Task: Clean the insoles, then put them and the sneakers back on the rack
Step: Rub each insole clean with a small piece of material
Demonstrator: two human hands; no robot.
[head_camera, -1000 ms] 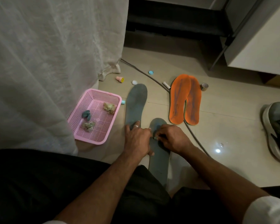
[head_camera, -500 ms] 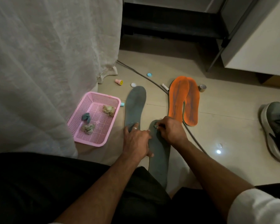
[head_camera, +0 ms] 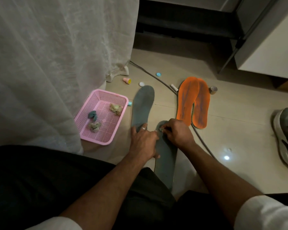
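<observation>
Two grey insoles lie on the tiled floor. The far grey insole points away from me; the near grey insole lies between my knees. My left hand lies with fingers spread, touching both. My right hand pinches a small crumpled wipe against the near insole's toe end. A pair of orange insoles lies overlapped to the right. One grey sneaker sits at the right edge, partly cut off.
A pink basket holding three crumpled wads stands at left beside a white curtain. A grey cable runs across the floor past the orange insoles. Small caps and a tape roll are scattered beyond. White furniture stands at back right.
My right hand slid with the wipe from the middle of the near insole up to its toe end. My left hand has stayed in place on the insoles.
</observation>
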